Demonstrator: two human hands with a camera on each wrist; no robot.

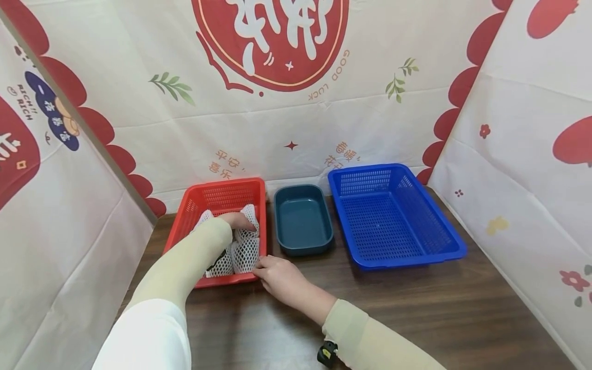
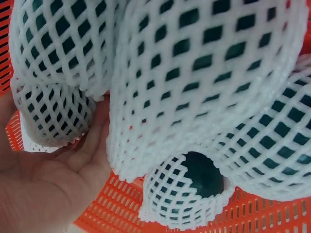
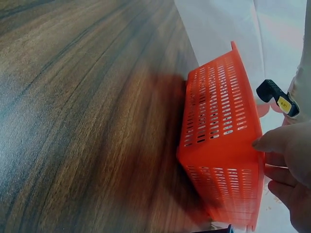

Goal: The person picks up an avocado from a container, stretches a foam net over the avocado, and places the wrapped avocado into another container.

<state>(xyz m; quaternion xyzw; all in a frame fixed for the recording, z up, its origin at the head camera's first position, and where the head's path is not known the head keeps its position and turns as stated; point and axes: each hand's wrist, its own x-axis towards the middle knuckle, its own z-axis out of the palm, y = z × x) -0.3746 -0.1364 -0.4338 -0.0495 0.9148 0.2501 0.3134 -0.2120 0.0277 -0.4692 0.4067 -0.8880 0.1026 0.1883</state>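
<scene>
A red basket (image 1: 262,216) holds several dark green rounded things, each in a white foam net sleeve (image 1: 246,254); their kind is hidden by the nets. My left hand (image 1: 238,221) reaches down into this basket. In the left wrist view its palm faces a netted green thing (image 2: 56,114), with thumb and fingers around its lower end; the fingertips are hidden behind the foam. My right hand (image 1: 282,280) grips the basket's near right corner. The right wrist view shows the thumb on the outer side of the red basket (image 3: 218,155) and fingers at the rim.
A dark teal rectangular dish (image 1: 302,246) stands just right of the red basket. Farther right sits a blue basket (image 1: 379,226). Everything rests on a dark wood-grain table (image 1: 296,318), enclosed by printed cloth walls (image 1: 277,123) at the back and sides.
</scene>
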